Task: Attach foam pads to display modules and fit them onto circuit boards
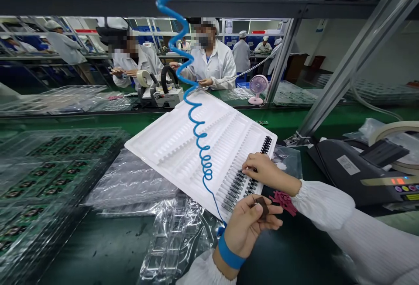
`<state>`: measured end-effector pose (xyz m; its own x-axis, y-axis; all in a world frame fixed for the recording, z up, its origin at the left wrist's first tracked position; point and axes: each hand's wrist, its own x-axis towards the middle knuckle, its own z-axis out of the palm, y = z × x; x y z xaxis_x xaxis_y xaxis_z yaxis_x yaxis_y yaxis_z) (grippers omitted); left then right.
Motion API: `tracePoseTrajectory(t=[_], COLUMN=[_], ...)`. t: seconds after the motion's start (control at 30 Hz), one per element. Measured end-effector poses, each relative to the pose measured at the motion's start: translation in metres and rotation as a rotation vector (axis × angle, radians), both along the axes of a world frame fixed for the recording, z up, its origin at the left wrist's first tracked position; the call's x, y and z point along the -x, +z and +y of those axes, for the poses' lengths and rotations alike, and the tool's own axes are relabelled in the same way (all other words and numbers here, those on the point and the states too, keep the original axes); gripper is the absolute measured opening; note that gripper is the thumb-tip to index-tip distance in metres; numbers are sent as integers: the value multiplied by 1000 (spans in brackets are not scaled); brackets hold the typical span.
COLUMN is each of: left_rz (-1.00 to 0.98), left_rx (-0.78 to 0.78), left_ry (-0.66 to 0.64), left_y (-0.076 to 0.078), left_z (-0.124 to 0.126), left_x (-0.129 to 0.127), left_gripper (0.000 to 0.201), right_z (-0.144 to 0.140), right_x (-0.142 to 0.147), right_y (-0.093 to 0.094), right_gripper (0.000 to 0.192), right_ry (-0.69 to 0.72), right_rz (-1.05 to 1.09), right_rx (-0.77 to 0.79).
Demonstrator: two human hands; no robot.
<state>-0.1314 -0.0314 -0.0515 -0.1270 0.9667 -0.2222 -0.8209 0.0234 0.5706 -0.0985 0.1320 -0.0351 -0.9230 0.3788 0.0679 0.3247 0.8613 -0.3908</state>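
Note:
Palm up near the tray's front corner, my left hand (244,221) pinches a small flat dark-brown piece (262,207) under its thumb. A blue wrist strap (229,251) circles that wrist, joined to a coiled blue cord (200,141). Over the right side of a white slotted tray (144,145), my right hand (262,169) has its fingers closed together at a row of small dark parts (236,187). Whether a part is between those fingertips is hidden. Beside the tray, under my right wrist, lies a pile of magenta pieces (283,201).
Stacked clear trays of green circuit boards (55,180) stand at left. Clear plastic trays (175,232) lie in front. At right is a dark tape dispenser (347,167) with lit buttons. Beyond the bench are a pink fan (258,86) and co-workers in white coats (216,66).

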Motion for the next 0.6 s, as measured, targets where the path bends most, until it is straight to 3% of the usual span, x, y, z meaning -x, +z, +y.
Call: tracePoseTrajectory(t=[0.23, 0.37, 0.43, 0.5, 0.6], left_rz=[-77, -132, -172, -200, -200], left_rx=[81, 122, 121, 94, 46], left_ry=[90, 90, 79, 67, 29], left_y=[0, 0, -1, -2, -2], left_z=[6, 6, 6, 6, 4], left_x=[0, 2, 4, 4, 4], left_gripper=[18, 16, 18, 21, 23], right_z=[-13, -17, -17, -17, -18], right_x=[2, -10, -23, -37, -52], right_y=[7, 33, 53, 70, 77], right_gripper=[19, 23, 22, 20, 19], right_ry=[-27, -65, 11, 173, 330], right_rz=[40, 148, 160, 98, -22], right_rx=[-133, -149, -67, 99, 224])
